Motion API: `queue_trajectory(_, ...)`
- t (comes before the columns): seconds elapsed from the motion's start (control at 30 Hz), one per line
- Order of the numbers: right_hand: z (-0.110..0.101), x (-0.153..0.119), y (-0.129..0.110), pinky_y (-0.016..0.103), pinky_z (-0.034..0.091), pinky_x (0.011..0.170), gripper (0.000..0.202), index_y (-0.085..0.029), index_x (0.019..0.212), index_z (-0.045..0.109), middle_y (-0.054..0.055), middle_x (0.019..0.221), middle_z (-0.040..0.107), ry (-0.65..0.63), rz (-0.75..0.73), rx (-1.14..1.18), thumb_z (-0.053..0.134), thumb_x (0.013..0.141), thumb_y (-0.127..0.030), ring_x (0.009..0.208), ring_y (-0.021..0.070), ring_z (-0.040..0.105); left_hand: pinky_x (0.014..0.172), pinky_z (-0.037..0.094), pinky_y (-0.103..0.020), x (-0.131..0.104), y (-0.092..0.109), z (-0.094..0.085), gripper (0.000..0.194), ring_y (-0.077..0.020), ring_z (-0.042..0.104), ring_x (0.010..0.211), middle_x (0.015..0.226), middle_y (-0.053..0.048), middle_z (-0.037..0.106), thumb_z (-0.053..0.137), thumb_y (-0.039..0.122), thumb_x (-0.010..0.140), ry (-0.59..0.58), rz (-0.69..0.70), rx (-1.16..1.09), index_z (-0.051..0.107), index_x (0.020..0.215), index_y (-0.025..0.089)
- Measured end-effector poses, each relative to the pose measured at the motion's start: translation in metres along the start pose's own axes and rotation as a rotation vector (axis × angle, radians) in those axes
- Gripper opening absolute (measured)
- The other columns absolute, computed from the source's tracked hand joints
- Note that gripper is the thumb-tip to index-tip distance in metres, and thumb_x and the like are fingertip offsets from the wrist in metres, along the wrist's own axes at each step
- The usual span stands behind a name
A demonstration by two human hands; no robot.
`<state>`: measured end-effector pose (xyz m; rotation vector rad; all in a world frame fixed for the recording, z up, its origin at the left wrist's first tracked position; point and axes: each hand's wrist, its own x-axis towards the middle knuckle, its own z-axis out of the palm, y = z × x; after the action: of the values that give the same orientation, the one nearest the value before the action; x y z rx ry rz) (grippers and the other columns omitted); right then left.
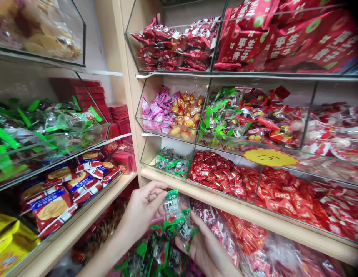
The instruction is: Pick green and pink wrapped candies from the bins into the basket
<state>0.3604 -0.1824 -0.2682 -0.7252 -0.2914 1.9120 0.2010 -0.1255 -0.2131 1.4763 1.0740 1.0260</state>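
Observation:
Near the bottom middle, my left hand point(145, 206) pinches the upper end of a small green-and-clear candy packet point(171, 204) between thumb and fingers. To its right, my right hand point(200, 242) is cupped palm up, its fingers curled round more green-and-clear packets point(183, 229). The packets of both hands overlap between them. Just below lies a pile of similar green packets point(158, 254). Behind the hands, a clear shelf bin holds small green packets point(173, 163), beside a bin of small red packets point(216, 173).
A wooden shelf edge point(225, 204) runs behind and right of my hands; another wooden ledge point(72, 231) is at left. Clear bins hold biscuit packs point(54, 207), purple packets point(158, 107) and red bags point(248, 42). A yellow price tag point(271, 157) hangs at right.

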Motion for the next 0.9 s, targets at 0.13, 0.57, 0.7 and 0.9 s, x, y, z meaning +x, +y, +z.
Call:
queue_trajectory(0.13, -0.003, -0.001, 0.002, 0.032, 0.046, 0.08, 0.042, -0.028, 0.122, 0.048, 0.002, 0.117, 0.061, -0.025, -0.025, 0.015, 0.059, 0.083, -0.038, 0.1, 0.0183, 0.057, 0.042, 0.043, -0.018, 0.0, -0.002, 0.0, 0.026, -0.0078, 0.052, 0.043, 0.054, 0.005, 0.056, 0.058, 0.034, 0.077, -0.003, 0.002, 0.004, 0.055, 0.095, 0.016)
queue_trajectory(0.57, 0.002, -0.005, -0.001, 0.035, 0.044, 0.091, 0.064, -0.031, 0.128, 0.043, -0.004, 0.086, 0.064, -0.006, -0.206, -0.192, 0.072, 0.071, -0.02, 0.086, 0.0119, 0.06, 0.046, 0.046, -0.019, -0.048, -0.014, -0.034, 0.026, -0.0096, 0.054, 0.046, 0.054, 0.004, 0.06, 0.056, 0.036, 0.08, 0.031, -0.06, 0.125, 0.056, 0.098, 0.017)
queue_trajectory(0.7, 0.012, -0.016, 0.002, 0.036, 0.046, 0.089, 0.068, -0.032, 0.131, 0.038, -0.003, 0.092, 0.062, 0.01, -0.217, -0.321, 0.071, 0.073, -0.024, 0.087, 0.0126, 0.059, 0.049, 0.047, -0.019, -0.086, -0.032, -0.037, 0.025, -0.0103, 0.056, 0.049, 0.055, 0.004, 0.06, 0.052, 0.037, 0.083, -0.024, -0.096, 0.226, 0.059, 0.1, 0.021)
queue_trajectory(0.9, 0.002, -0.05, 0.038, 0.041, 0.038, 0.098, 0.063, -0.029, 0.13, 0.043, 0.004, 0.12, 0.056, 0.155, -0.346, -0.812, 0.069, 0.072, -0.032, 0.108, 0.0235, 0.052, 0.049, 0.048, -0.018, -0.138, -0.07, -0.021, 0.027, -0.0111, 0.059, 0.048, 0.058, 0.004, 0.062, 0.049, 0.044, 0.082, -0.026, -0.176, 0.224, 0.061, 0.095, 0.023)
